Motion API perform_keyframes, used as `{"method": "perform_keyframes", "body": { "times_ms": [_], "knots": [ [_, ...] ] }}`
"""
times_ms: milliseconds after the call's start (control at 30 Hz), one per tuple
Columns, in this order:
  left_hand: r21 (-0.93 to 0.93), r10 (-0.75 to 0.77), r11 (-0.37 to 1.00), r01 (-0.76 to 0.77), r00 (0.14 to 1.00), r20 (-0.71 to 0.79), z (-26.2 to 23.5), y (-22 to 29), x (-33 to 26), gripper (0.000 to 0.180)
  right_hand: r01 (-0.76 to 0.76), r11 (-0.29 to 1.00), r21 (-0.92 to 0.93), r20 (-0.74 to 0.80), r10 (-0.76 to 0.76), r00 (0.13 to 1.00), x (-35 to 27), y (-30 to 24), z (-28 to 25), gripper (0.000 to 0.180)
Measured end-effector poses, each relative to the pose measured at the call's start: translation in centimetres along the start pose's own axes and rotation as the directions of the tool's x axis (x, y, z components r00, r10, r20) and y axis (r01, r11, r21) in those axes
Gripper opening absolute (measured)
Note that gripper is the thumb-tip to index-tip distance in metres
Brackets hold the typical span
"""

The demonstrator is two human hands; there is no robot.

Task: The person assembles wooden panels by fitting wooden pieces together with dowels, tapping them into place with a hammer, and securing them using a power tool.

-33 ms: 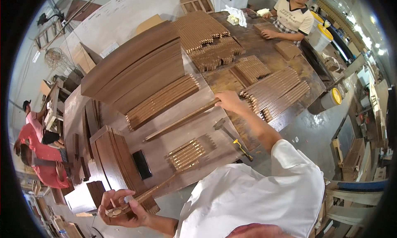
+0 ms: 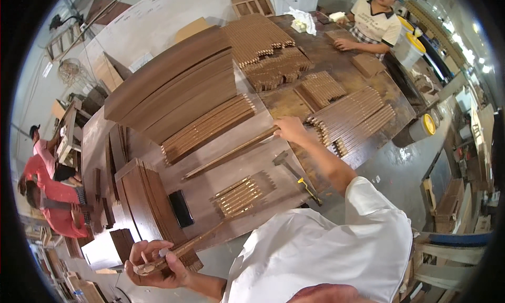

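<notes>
At the lower left, my left hand (image 2: 158, 263) is closed around one end of a slim brown wooden stick (image 2: 197, 239). Between its thumb and fingers sits a small whitish piece (image 2: 164, 252), too small to name. My right hand (image 2: 289, 129) has its fingers closed on the far right end of a long wooden strip (image 2: 229, 154), which lies slantwise on the table. Between both hands lies a small group of short, shiny brown sticks (image 2: 239, 197). A hammer (image 2: 297, 177) with a black and yellow handle rests below my right forearm.
A black phone (image 2: 181, 208) lies beside stacked brown boards (image 2: 144, 198). Tall panels (image 2: 173, 87) stand behind a row of sticks (image 2: 208, 129). More stick bundles (image 2: 352, 119) cover the right table. A person (image 2: 373, 24) is at its far end; another in red (image 2: 58, 208) is at left.
</notes>
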State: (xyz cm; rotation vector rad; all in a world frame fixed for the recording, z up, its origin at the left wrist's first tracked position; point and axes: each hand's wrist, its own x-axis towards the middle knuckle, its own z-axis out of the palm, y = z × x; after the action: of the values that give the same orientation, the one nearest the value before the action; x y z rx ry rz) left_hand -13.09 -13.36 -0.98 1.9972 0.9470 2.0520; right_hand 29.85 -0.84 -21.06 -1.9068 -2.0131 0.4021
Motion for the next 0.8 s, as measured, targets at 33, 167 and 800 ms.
{"method": "perform_keyframes", "body": {
  "times_ms": [33, 167, 800],
  "knots": [
    [0.012, -0.044, 0.999, 0.044, 0.999, -0.019, -0.2, 0.1, -0.6, 0.075, 0.012, 0.998, -0.054, 0.006, -0.012, 1.0, 0.8, -0.3, 1.2, 0.028],
    [0.032, -0.165, 0.985, 0.172, 0.973, -0.161, 0.3, 0.6, -1.6, 0.073, -0.017, 0.995, -0.099, -0.053, 0.012, 0.999, 2.2, 1.1, 6.8, 0.028],
    [0.022, -0.234, 0.969, 0.248, 0.936, -0.262, 2.8, 0.0, -0.6, 0.076, -0.111, 0.989, -0.096, -0.034, 0.108, 0.994, 5.9, 0.4, 10.2, 0.037]
  ]
}}
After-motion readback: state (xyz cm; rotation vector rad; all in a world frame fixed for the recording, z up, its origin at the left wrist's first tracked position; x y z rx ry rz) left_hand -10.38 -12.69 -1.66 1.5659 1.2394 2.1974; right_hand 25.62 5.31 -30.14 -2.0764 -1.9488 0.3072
